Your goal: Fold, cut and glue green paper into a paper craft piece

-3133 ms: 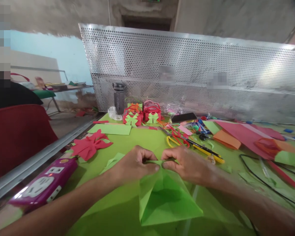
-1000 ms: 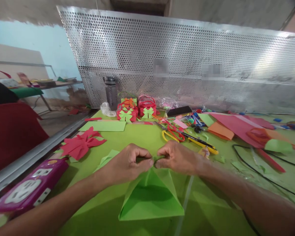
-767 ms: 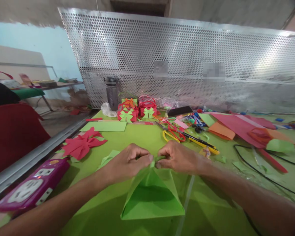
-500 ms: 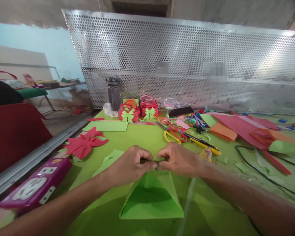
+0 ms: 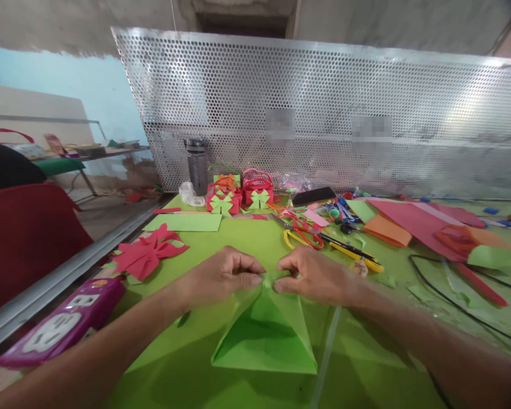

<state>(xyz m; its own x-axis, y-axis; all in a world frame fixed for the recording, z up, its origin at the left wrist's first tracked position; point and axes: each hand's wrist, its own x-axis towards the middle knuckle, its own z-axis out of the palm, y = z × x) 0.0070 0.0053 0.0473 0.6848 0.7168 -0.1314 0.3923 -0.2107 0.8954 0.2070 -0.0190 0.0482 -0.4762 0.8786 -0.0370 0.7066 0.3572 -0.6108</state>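
Note:
A folded light green paper piece [image 5: 266,335] is in front of me, its wide mouth open towards me and its far end narrowed. My left hand [image 5: 223,278] pinches that narrowed end from the left, thumb against forefinger. From the right, my right hand [image 5: 313,275] pinches the same end with thumb and bent fingers. A small gap separates the two hands, and a bit of the gathered paper shows in it. The fingertips partly cover the paper's far edge.
Scissors [image 5: 300,234] and a yellow-black cutter [image 5: 351,250] lie beyond my right hand. Left are a red paper flower [image 5: 149,253] and a purple case [image 5: 62,324]. Red paper baskets [image 5: 258,196] and a bottle [image 5: 196,167] stand at the back. A black cable [image 5: 430,295] runs right.
My hands have moved slightly apart, uncovering the paper's gathered end between them. The paper's near edge has shifted a little up. A light green flap beside my left hand no longer shows.

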